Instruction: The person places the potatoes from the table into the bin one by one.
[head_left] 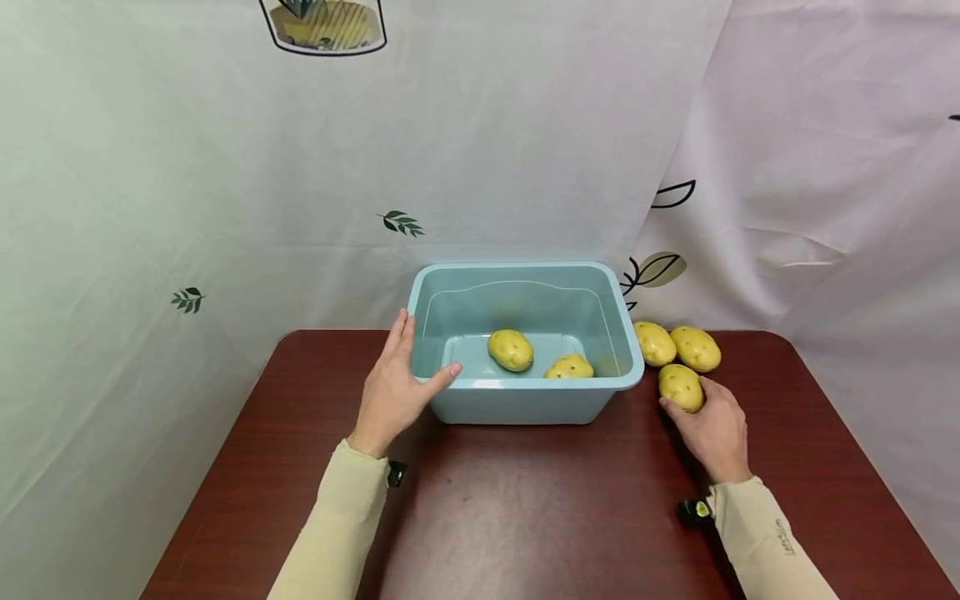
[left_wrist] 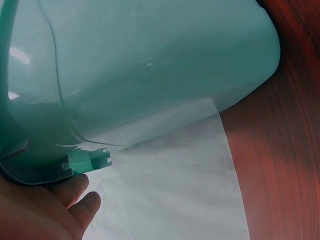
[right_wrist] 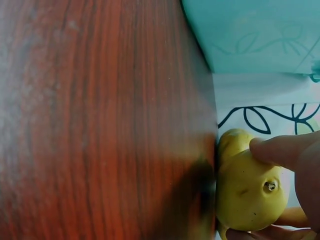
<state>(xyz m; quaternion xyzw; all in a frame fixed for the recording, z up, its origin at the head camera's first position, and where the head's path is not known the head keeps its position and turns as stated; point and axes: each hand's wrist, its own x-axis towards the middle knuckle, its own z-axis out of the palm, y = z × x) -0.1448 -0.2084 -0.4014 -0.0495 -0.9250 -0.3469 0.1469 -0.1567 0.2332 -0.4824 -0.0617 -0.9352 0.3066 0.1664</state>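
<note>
A light blue plastic bin (head_left: 513, 407) stands on the table with two yellow potatoes inside, one potato (head_left: 510, 350) near its middle and one potato (head_left: 569, 367) partly hidden behind the front rim. At the bin's left front corner, my left hand (head_left: 392, 390) rests against the rim, fingers extended and thumb spread over the corner. In the left wrist view its fingertips (left_wrist: 86, 207) lie just below the rim's edge. To the right of the bin, my right hand (head_left: 714, 429) holds a potato (right_wrist: 250, 192) between thumb and fingers. Two more potatoes lie just behind it, a left one (head_left: 655, 343) and a right one (head_left: 696, 348).
The dark red wood-grain table (head_left: 480, 517) ends at the back against a pale hanging cloth (head_left: 525, 150) printed with leaves. The bin stands near that back edge. Black wrist cameras sit under both cuffs.
</note>
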